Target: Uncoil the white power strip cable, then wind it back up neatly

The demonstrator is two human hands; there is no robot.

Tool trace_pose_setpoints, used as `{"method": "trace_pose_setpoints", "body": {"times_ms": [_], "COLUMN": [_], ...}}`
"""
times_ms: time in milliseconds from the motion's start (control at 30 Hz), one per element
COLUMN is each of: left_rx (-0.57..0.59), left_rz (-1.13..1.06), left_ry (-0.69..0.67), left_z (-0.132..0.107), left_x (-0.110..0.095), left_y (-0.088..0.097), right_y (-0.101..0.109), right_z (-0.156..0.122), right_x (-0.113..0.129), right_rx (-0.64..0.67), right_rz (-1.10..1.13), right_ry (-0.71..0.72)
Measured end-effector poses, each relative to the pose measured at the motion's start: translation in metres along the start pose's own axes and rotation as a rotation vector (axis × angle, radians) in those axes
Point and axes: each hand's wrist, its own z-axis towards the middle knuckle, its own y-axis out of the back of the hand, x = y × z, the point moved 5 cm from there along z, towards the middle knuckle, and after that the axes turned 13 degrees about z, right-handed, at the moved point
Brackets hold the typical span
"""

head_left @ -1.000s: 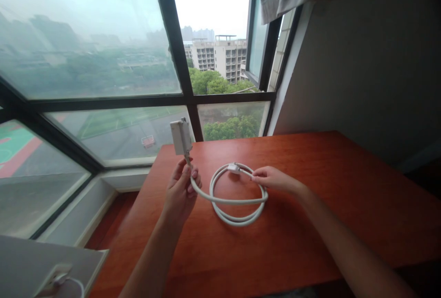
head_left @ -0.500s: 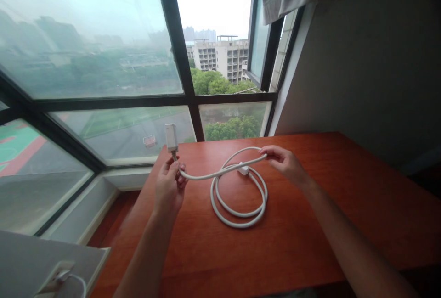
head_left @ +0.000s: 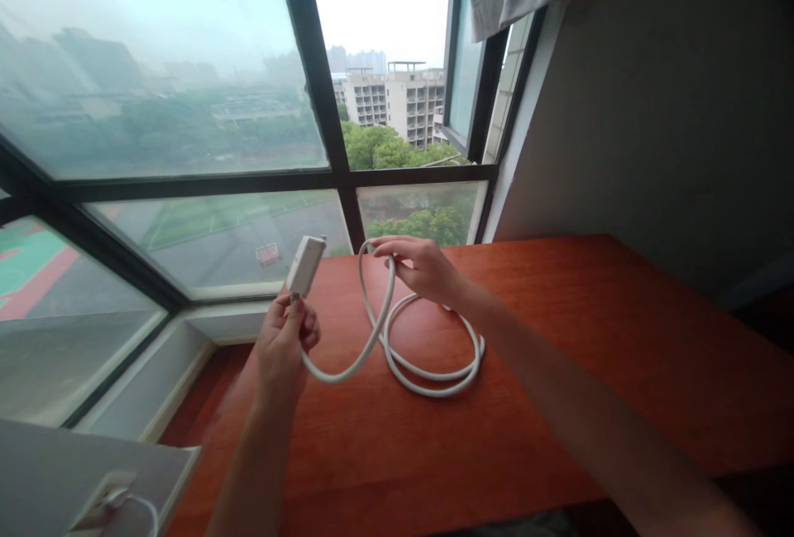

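A: At the near side, what carried the parts?
B: A reddish worktop (head_left: 385,471), which extended back toward the window (head_left: 217,186).

A: What was the state of the left hand?
B: The left hand (head_left: 284,351) was above the left part of the worktop. Its fingers pinched the white cable (head_left: 338,379) directly below a connector block (head_left: 306,266). The block tilted up and to the right.

A: Where was the remainder of the cable?
B: It sagged from the left hand, then climbed into an upright loop. Further length lay in a loose coil (head_left: 434,394) on the worktop. The other end could not be made out.

A: And the right hand?
B: The right hand (head_left: 427,266) reached in above the far side of the coil. Its fingers pinched the top of the upright loop; firmness could not be judged.

A: Which step was in hand?
B: By appearance, shaping the length between the hands. The next move probably called for a steady hold below the connector block and guidance of the loop by the right hand, without twisting the cable.

A: What was beyond?
B: Outside the window, trees (head_left: 381,148) and pale buildings (head_left: 415,103).
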Motion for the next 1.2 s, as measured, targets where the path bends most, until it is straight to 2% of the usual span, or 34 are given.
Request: {"method": "trace_pose_setpoints", "body": {"times_ms": [133, 267, 367, 467, 567, 700, 833, 933, 1033, 1200], "left_rx": [-0.038, -0.141, -0.251, -0.309, -0.332, -0.32, -0.324, -0.317, -0.281, -0.186], "left_rz": [-0.044, -0.114, -0.191, -0.254, -0.313, -0.39, -0.457, -0.515, -0.574, -0.671], "left_ry": [-0.042, 0.021, 0.076, 0.15, 0.25, 0.349, 0.398, 0.454, 0.538, 0.642], "left_z": [0.001, 0.005, 0.008, 0.009, 0.009, 0.007, 0.003, -0.002, -0.008, -0.02], "left_x": [-0.006, 0.005, 0.016, 0.025, 0.033, 0.039, 0.043, 0.045, 0.049, 0.052], "left_y": [0.016, 0.036, 0.049, 0.056, 0.06, 0.058, 0.051, 0.038, 0.016, -0.034], "right_y": [-0.009, -0.011, -0.001, 0.016, 0.019, -0.001, -0.026, -0.041, -0.055, -0.08], "right_z": [-0.019, -0.048, -0.073, -0.103, -0.132, -0.16, -0.171, -0.169, -0.165, -0.163], "right_x": [-0.023, -0.045, -0.059, -0.066, -0.059, -0.033, -0.011, -0.001, 0.005, 0.006], "right_rx": [0.036, 0.026, -0.047, -0.078, 0.084, 0.361, 0.519, 0.536, 0.487, 0.417], "right_rz": [-0.034, -0.101, -0.271, -0.428, -0.441, -0.306, -0.353, -0.465, -0.53, -0.578], "right_ry": [-0.034, -0.082, -0.197, -0.376, -0.462, -0.392, -0.294, -0.197, -0.131, -0.075]}}
